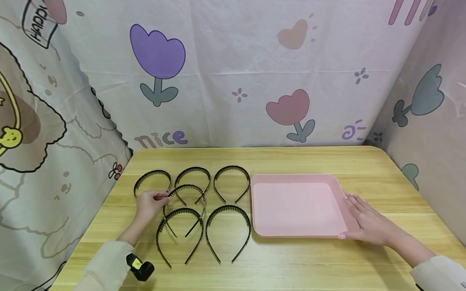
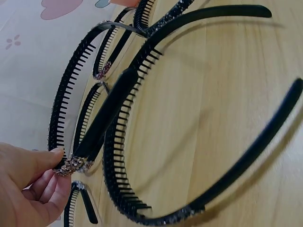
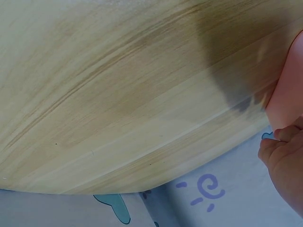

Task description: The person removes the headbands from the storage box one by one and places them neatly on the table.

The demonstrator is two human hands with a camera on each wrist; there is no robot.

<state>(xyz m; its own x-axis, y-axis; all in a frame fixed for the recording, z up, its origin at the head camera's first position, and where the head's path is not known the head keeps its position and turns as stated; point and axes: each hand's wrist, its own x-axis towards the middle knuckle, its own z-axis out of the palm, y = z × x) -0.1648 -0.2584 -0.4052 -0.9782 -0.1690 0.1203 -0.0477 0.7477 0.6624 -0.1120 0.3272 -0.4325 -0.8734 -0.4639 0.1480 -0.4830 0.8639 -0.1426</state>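
Observation:
My left hand (image 1: 149, 208) pinches the left side of a black toothed headband (image 1: 187, 186) between thumb and fingertips. In the left wrist view, that headband (image 2: 57, 109) shows glittery trim near the thumb, and it is raised among the others. Around it lie a back-left headband (image 1: 153, 171), a back-middle headband (image 1: 193, 168) and a back-right headband (image 1: 232, 167). Nearer me are a front-left headband (image 1: 182, 210) and a front-right headband (image 1: 228, 207). My right hand (image 1: 373, 222) rests against the right side of a pink tray (image 1: 296, 206), fingers extended, thumb by its front corner.
The wooden table (image 1: 291, 262) has rounded back corners. A patterned cloth (image 1: 225, 48) hangs behind it and along both sides. A black device with a yellow label (image 1: 140, 266) is strapped at the left wrist.

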